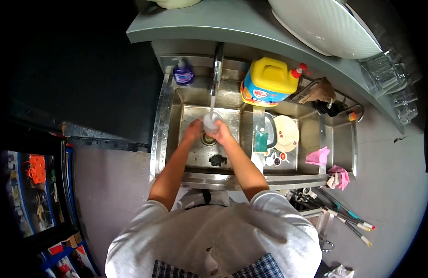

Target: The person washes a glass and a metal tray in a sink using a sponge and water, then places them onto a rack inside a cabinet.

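Under the running faucet [217, 69], a small clear cup or bowl [211, 122] sits between my two hands in the left sink basin [177, 116]. My left hand [193, 129] is closed against its left side. My right hand [222, 133] grips it from the right. Water falls from the spout onto the cup. Below my hands are the drain [208, 139] and a dark scrubber [217, 160] on the basin floor.
A purple soap bottle [183, 73] and a yellow detergent jug [271, 79] stand behind the basins. The right basin holds a plate [286, 133], small dishes and a green sponge [260, 142] at its edge. Pink cloths [318, 156] hang further right. A shelf [200, 25] overhangs the back.
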Demonstrator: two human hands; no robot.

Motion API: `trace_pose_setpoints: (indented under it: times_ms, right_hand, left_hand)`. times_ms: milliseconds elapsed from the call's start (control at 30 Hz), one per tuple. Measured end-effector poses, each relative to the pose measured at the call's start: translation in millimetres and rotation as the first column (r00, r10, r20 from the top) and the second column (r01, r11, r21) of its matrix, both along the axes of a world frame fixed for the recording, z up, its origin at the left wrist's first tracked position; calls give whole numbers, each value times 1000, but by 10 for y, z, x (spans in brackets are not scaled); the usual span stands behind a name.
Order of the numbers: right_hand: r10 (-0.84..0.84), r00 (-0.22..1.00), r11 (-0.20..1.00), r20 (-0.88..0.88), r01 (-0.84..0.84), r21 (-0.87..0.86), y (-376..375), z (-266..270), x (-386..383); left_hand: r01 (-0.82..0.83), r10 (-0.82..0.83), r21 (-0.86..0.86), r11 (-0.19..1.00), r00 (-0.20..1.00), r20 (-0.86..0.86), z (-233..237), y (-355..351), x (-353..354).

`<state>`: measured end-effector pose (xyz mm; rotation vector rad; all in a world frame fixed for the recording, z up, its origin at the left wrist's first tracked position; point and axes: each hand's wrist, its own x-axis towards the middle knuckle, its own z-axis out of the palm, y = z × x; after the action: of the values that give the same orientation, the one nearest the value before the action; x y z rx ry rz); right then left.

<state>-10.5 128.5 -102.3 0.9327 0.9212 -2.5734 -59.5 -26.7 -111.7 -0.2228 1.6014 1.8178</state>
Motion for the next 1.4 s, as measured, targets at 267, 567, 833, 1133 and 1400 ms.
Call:
trace_pose_setpoints:
  times_ms: [267, 567, 833, 1133, 1400]
  right_hand:
    - [-165, 984, 981, 69, 171, -89, -177, -531, -87]
    - [-81, 992, 997, 96, 82, -4, -206, -627, 42]
    - [-192, 978, 959, 83, 205, -195, -98, -272, 109]
    - [-127, 981, 859, 146, 182, -478, 68, -359, -31]
    - [-111, 964, 950, 242, 174, -259, -237, 13, -115]
  left_hand:
    - [89, -357, -569, 817, 854, -379, -772, -480, 370]
    - [-243, 285, -189, 951, 927, 242, -150, -318, 490]
    - [-317, 281, 38, 948, 771, -572, -645, 423, 44]
    - [-97, -218, -350, 932, 622, -752, 284, 564, -136]
    - [-35, -545, -764, 645, 679, -492, 163, 459, -202]
